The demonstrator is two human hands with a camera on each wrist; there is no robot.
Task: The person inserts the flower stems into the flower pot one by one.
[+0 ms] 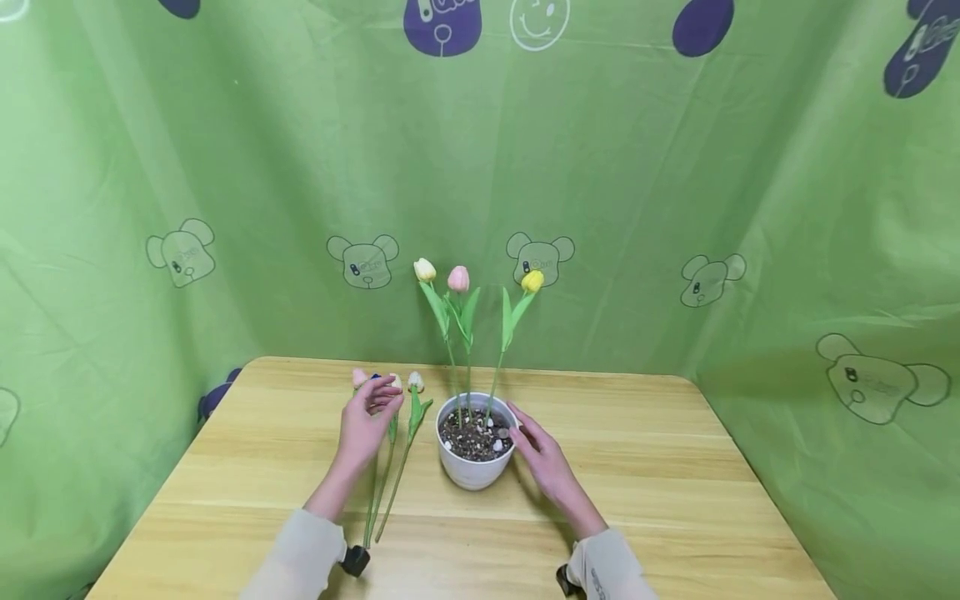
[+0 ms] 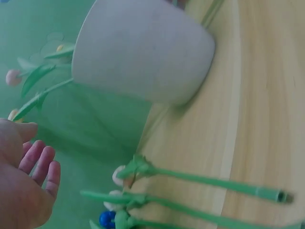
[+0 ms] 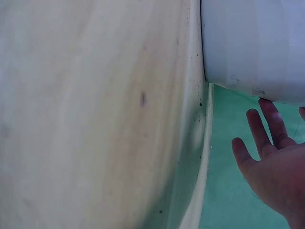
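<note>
A white flower pot (image 1: 474,475) filled with dark soil (image 1: 468,442) stands mid-table. Upright in it are a cream tulip (image 1: 424,269), a pink tulip (image 1: 459,279) and a yellow tulip (image 1: 532,281). My right hand (image 1: 546,458) is at the pot's right side, its fingers extended against the rim; in the right wrist view the fingers are spread beside the pot wall (image 3: 257,43). My left hand (image 1: 365,425) hovers left of the pot above several loose tulips, fingers loosely bent around nothing. Among these, a white tulip (image 1: 416,382) lies nearest the pot.
The loose stems (image 1: 393,487) lie side by side, flower ends toward the back edge. A blue bloom (image 2: 107,219) shows among them in the left wrist view. Pale stones (image 1: 498,446) sit on the soil. Green printed curtains (image 1: 622,167) enclose the wooden table (image 1: 645,483).
</note>
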